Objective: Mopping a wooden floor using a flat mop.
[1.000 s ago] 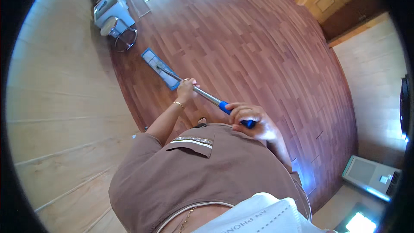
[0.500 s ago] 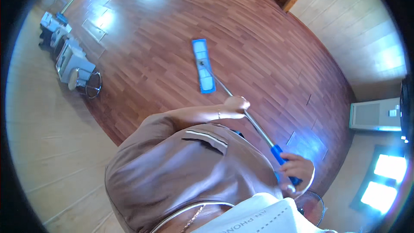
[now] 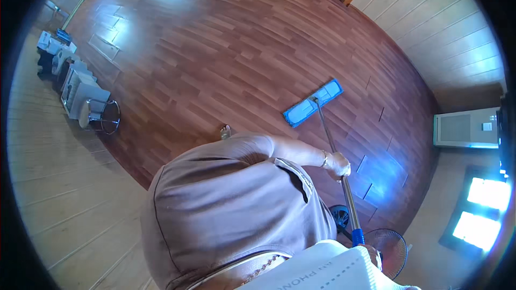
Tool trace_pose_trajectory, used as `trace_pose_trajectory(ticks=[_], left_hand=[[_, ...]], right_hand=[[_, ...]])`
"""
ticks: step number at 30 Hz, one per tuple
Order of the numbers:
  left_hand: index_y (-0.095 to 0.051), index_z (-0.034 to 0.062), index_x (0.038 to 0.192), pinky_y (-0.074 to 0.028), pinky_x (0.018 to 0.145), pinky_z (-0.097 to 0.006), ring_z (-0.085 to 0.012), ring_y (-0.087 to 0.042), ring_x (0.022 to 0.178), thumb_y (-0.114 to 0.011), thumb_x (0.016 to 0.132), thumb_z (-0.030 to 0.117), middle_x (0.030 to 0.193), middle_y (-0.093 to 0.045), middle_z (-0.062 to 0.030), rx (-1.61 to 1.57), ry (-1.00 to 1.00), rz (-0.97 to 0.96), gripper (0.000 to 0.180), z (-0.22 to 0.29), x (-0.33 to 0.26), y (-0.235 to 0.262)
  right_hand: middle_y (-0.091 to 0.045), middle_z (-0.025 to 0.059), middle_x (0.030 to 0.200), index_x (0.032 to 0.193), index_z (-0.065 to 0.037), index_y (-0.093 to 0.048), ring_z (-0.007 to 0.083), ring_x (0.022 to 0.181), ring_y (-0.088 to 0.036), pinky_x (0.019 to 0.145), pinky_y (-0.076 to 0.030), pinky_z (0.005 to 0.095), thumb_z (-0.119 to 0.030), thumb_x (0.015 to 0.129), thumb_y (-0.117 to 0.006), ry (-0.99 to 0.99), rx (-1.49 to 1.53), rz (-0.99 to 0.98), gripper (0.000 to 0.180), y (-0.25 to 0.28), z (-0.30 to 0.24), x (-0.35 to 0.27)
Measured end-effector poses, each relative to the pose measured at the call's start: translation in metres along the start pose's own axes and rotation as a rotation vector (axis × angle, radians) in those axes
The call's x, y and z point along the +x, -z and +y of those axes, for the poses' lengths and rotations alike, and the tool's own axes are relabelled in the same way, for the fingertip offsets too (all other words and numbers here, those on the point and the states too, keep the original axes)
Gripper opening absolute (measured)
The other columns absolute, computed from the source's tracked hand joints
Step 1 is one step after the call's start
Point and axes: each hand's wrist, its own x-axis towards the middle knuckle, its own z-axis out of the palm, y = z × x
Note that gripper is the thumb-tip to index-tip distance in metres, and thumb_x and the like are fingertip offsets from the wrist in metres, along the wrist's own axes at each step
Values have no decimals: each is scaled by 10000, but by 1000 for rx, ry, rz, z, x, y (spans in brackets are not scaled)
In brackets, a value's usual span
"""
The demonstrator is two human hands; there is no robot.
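Note:
A flat mop with a light-blue rectangular head (image 3: 313, 103) lies on the wood-look floor ahead of me, angled up to the right. Its metal pole (image 3: 351, 202) runs back toward my body and ends in a blue grip (image 3: 358, 237). Reaching across my front, my left hand (image 3: 337, 166) is closed around the middle of the pole, a bracelet at its wrist. My right hand (image 3: 374, 256) is at the grip end, low on the right; white fabric (image 3: 322, 268) hides most of it, and only a small part shows.
A round fan (image 3: 386, 252) stands close at my right. Along the left wall are a stool (image 3: 102, 115) and a white table (image 3: 80, 92). A white cabinet (image 3: 466, 129) stands by the right wall. My foot (image 3: 226, 131) shows ahead; loose-looking floor panels (image 3: 381, 174) lie right.
The mop head has swung right and nearer, turning from nearly upright in view to a slant. My left hand moved right and nearer with the pole; my right hand dropped lower, mostly behind the white fabric.

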Motion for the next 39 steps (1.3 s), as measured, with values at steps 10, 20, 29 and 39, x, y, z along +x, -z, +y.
trace_pose_trajectory(ticks=[10, 20, 29, 39], left_hand=[[-613, 164, 528, -429, 450, -451, -281, -625, 558, -587, 662, 320, 554, -604, -75, -44, 168, 257, 207, -139, -102, 27], [-543, 103, 644, -538, 636, -443, -326, -628, 753, -678, 612, 215, 706, -601, -80, 231, 477, 558, 179, -253, -320, 53], [-649, 99, 729, -529, 700, -452, -351, -632, 880, -653, 672, 212, 786, -649, -135, 104, 1042, 697, 127, -173, -472, 9], [-656, 110, 781, -534, 773, -458, -340, -620, 942, -692, 718, 229, 897, -665, -114, 36, 1506, 817, 140, -86, -593, -121]], right_hand=[[-629, 189, 815, 785, -7, -544, 352, 815, -630, 752, -507, 439, -144, 846, -629, 104, 263, 220, 172, -97, 28, 85], [-681, 156, 818, 739, -22, -612, 337, 863, -670, 808, -516, 428, -112, 761, -653, 212, 483, -63, 102, -221, 44, 218], [-689, 118, 851, 886, -13, -668, 333, 898, -671, 827, -507, 416, -169, 699, -715, 464, 689, -509, 248, -265, 13, 276], [-669, 138, 944, 804, -7, -643, 340, 1058, -606, 948, -452, 449, -109, 747, -657, 652, 941, -1123, 118, -352, -27, 311]])
